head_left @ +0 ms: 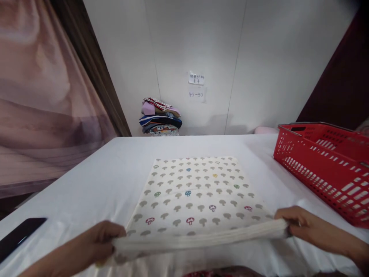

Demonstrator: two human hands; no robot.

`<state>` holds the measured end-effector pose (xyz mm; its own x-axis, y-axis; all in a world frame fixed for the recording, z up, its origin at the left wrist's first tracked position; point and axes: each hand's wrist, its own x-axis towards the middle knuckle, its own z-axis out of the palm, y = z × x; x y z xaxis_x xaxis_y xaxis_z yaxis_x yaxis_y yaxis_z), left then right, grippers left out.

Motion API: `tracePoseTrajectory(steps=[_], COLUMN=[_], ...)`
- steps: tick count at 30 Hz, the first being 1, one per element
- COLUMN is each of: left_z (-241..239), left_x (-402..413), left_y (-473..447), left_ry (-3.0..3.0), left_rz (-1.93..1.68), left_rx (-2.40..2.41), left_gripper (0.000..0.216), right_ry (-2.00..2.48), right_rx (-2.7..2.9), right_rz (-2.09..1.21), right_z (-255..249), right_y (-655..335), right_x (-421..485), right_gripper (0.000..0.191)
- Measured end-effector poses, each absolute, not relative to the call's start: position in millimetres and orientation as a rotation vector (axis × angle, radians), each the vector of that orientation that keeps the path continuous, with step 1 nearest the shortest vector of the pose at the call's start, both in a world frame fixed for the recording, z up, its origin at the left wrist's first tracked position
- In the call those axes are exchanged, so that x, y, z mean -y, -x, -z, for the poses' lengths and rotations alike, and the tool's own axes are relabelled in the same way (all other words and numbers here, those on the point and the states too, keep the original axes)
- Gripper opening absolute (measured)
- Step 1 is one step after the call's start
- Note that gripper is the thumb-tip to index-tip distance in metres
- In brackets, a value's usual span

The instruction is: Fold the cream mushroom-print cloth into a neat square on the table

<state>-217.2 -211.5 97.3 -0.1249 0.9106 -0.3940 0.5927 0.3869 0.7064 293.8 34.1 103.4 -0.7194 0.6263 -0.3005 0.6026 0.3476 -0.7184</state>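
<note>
Cream cloth (201,200) with small mushroom prints is gripped along its near edge by both my hands, the left hand (105,238) closed on the end at lower left of the frame, the right hand (296,223) closed on the end at lower right. Between them the edge runs nearly straight and looks several layers thick, though blur hides the folds. Its far part lies flat on the white table (83,188), mid-frame. I judge it light, soft and limp, not slippery and hard to damage, but likely to sag or crease unless held taut; the corners, with all layers pinched between thumb and fingers, seem the best hold. Farther out, a phone (17,236) lies at lower left, a red basket (319,161) stands at right, and a fabric pile (161,119) sits at upper centre, left of the notes (196,79) on the wall (190,34).
</note>
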Motion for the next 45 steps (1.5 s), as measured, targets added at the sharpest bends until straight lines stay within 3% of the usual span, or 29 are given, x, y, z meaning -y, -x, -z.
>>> tracePoseTrajectory(steps=[5,9,17,22,38,45], left_z=[-121,-98,-60,-44,-23,-35], left_x=[138,76,-9,-33,-53,-51], left_y=[243,249,280,292,291,275], left_ry=[-1.022,-0.723,-0.586,-0.696,-1.173,-1.287], left_rz=[-0.962,-1.203,-1.446,-1.159,-0.779,-0.280], left_rx=[-1.530,-1.511,-1.717,-2.150,-2.579,-2.777], left_gripper=[0.015,0.025,0.019,0.016,0.026,0.030], right_ry=[1.146,1.127,1.212,1.285,1.500,1.536], right_rx=[2.350,2.239,2.195,2.259,2.379,2.545], right_rz=[-1.400,-1.278,-0.993,-0.812,-0.354,-0.266], right_z=[-115,-95,-51,-30,-1,-7], right_y=[-264,-223,-160,-135,-122,-117], right_x=[-111,-174,-245,-268,-278,-277], right_gripper=[0.026,0.027,0.028,0.026,0.033,0.035])
